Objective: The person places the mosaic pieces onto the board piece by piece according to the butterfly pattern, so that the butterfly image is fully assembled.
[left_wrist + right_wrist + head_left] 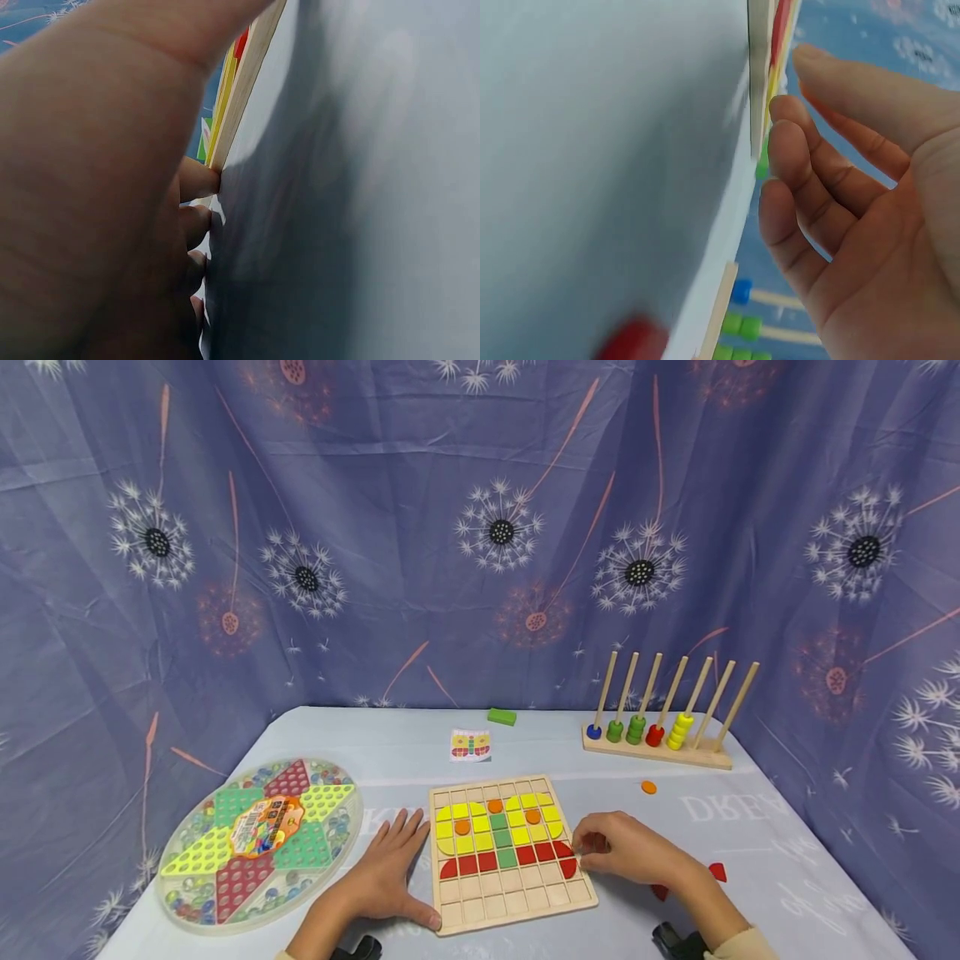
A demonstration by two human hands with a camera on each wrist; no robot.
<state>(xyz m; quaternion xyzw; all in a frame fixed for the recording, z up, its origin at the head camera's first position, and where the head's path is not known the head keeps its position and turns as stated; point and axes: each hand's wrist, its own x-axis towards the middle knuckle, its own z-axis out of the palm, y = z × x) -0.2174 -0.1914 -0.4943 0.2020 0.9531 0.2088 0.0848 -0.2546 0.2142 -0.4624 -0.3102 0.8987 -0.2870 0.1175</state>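
A square wooden grid board (pixel 517 903) lies on the table, bearing a butterfly pattern of yellow, red, green and orange pieces. My left hand (pixel 384 870) spreads its straight fingers along the board's left side, its thumb at the near left corner. At the right edge, my right hand (pixel 626 847) hovers with loosely bent fingers by a red rounded piece (pixel 567 867). In the right wrist view, the right fingers (pixel 789 150) show nothing held between them. Two loose red pieces, one a red curved piece (pixel 717 872), lie around the right forearm, which partly hides them.
A Chinese checkers board (pixel 348 852) with marbles occupies the left side. Behind the grid board are a small pattern card (pixel 470 745) and a green block (pixel 502 717). A wooden peg stand (pixel 656 755) with coloured beads stands back right; an orange disc (pixel 648 787) lies before it.
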